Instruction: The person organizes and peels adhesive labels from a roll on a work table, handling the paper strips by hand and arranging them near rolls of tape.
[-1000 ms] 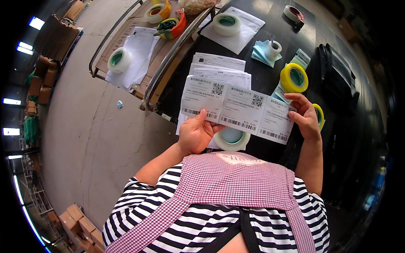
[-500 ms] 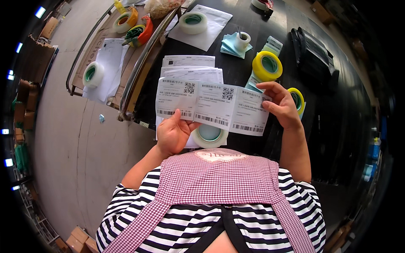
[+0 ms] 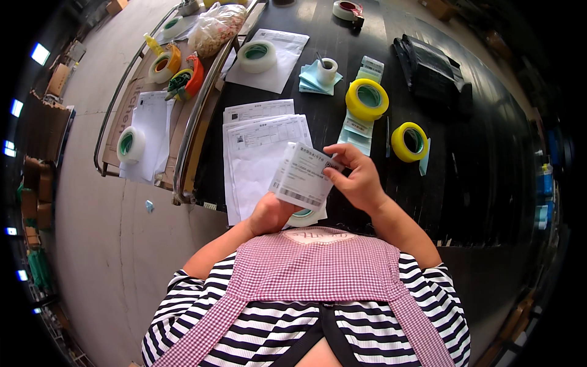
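A white strip of printed labels (image 3: pixel 301 178) with barcodes is folded together in front of my chest. My left hand (image 3: pixel 273 213) grips it from below at its lower left; the fingers are partly hidden behind the paper. At the upper right, my right hand (image 3: pixel 361 181) pinches the edge between thumb and fingers. Beneath the labels lie overlapping printed sheets (image 3: pixel 247 165) on the black table (image 3: pixel 406 205). A roll of clear tape (image 3: pixel 313 217), mostly covered by the labels and my left hand, sits at the near edge of the sheets.
Yellow tape rolls (image 3: pixel 408 142) lie to the right, one on a strip of pale blue labels (image 3: pixel 356 136). Black plastic bags (image 3: pixel 431 73) lie farther right. A metal-railed cart (image 3: pixel 200 116) at the left carries tape dispensers and a clear bag (image 3: pixel 216 29).
The labels were spread out as a row of three and are now folded into a stack. My right hand has moved left and nearer my left hand. The view has shifted slightly.
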`<state>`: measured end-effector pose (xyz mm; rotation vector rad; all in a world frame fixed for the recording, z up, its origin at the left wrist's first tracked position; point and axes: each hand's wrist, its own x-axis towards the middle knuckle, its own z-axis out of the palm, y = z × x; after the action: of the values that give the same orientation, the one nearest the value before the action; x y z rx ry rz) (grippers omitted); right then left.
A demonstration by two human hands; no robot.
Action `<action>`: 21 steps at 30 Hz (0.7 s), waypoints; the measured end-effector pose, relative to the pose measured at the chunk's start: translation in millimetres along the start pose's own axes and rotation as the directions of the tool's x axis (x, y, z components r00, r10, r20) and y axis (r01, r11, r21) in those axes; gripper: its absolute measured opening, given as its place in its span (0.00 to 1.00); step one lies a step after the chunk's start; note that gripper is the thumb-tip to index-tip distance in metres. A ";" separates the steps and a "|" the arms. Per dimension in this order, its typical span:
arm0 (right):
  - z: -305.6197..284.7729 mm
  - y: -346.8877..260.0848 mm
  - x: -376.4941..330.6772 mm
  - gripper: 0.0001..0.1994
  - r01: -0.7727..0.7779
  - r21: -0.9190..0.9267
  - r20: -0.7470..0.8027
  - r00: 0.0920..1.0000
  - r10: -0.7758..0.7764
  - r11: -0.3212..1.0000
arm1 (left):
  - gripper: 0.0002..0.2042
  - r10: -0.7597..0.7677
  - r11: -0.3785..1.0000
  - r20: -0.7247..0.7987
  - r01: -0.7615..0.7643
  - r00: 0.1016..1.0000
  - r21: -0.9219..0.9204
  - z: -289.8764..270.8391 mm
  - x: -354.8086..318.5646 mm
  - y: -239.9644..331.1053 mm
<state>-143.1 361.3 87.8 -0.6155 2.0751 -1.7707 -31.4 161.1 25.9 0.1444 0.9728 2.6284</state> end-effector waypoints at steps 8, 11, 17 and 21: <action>9.0 21.8 -33.8 0.18 0.056 -0.428 -0.253 0.951 -0.179 0.902 | 0.18 -0.170 0.976 -0.340 0.204 0.925 0.069 4.8 7.6 -8.5; 8.9 30.7 -50.2 0.18 -0.189 0.325 -0.078 0.971 0.225 0.927 | 0.18 -0.217 0.952 -0.284 0.267 0.934 0.151 5.0 11.5 -12.6; 1.4 43.9 -67.3 0.07 -0.241 0.201 -0.148 0.951 0.272 0.950 | 0.14 -0.163 0.925 -0.251 0.236 0.954 0.299 16.0 25.1 -15.7; -18.4 37.6 -56.4 0.06 -0.241 0.068 -0.181 0.951 0.249 0.968 | 0.12 -0.033 0.846 -0.274 0.173 0.961 0.504 16.1 51.2 -0.2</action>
<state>-108.8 411.5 52.5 -0.1706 2.1195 -1.7820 -76.1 188.7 37.0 -0.1252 1.7248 2.2513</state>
